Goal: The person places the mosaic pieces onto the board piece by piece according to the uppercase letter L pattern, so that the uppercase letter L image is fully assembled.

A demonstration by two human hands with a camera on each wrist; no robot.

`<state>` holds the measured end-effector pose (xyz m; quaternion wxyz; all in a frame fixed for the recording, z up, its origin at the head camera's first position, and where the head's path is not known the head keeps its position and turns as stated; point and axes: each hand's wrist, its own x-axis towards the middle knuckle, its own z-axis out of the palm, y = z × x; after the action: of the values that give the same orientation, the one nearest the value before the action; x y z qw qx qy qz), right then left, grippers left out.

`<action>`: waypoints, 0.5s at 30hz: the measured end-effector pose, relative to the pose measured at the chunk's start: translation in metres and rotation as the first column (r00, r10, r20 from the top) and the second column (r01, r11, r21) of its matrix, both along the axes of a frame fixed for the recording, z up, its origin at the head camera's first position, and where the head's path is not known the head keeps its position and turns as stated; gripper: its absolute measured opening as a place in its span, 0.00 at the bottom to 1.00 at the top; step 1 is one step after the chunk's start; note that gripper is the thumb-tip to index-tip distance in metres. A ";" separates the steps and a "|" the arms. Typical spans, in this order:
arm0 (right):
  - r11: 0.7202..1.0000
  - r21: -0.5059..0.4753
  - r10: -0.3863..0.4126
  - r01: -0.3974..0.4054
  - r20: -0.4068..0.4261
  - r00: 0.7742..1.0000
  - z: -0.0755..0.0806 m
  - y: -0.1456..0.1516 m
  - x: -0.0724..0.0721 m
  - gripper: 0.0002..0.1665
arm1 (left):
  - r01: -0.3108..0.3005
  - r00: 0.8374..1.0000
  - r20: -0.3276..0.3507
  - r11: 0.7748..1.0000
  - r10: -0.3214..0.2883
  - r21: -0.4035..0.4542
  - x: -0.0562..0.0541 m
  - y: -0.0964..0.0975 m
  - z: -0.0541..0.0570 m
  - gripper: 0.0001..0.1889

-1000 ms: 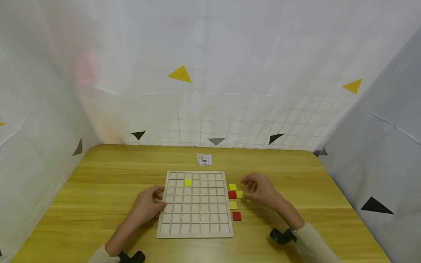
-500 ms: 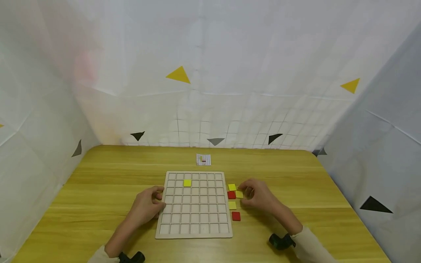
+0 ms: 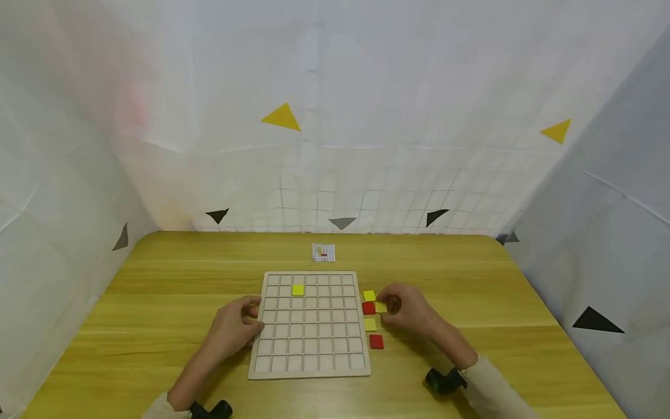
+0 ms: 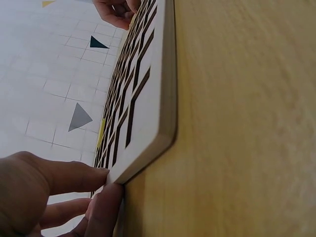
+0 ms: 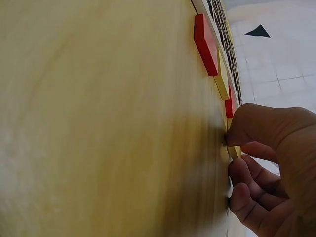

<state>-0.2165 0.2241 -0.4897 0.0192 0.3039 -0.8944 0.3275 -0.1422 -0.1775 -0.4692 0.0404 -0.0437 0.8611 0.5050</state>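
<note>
A pale wooden grid board (image 3: 311,331) lies on the table, one yellow tile (image 3: 298,290) set in its second row from the far side. My left hand (image 3: 230,327) holds the board's left edge between thumb and fingers; the left wrist view shows the fingertips (image 4: 101,176) at the rim. Right of the board, my right hand (image 3: 410,309) has thumb and forefinger around a yellow square tile (image 3: 381,307), pinching it at the tabletop. Beside it lie a yellow tile (image 3: 369,295), a red tile (image 3: 369,308) and another yellow tile (image 3: 370,325). A second red tile (image 3: 376,341) sits nearer me.
A small printed card (image 3: 323,252) with a grid and coloured marks lies behind the board on the wooden table (image 3: 173,279). White sheeting (image 3: 335,116) with triangles and grid lines encloses the back and sides.
My right hand has come down and leftward onto the outer yellow tile, its thumb and forefinger closing around it. My left hand stays at the board's edge.
</note>
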 end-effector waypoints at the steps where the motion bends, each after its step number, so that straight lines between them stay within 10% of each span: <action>1: 1.000 -0.002 -0.001 0.001 0.003 1.000 0.000 0.000 0.000 0.18 | 0.000 1.000 -0.001 1.000 0.000 0.000 0.000 0.000 0.000 0.28; 15: 1.000 -0.015 -0.017 0.017 0.025 1.000 0.005 0.001 0.000 0.18 | 0.000 1.000 -0.005 1.000 0.001 0.006 0.000 -0.001 -0.002 0.28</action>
<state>-0.2160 0.2250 -0.4844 0.0132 0.2920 -0.8947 0.3378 -0.1425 -0.1787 -0.4710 0.0383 -0.0426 0.8595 0.5079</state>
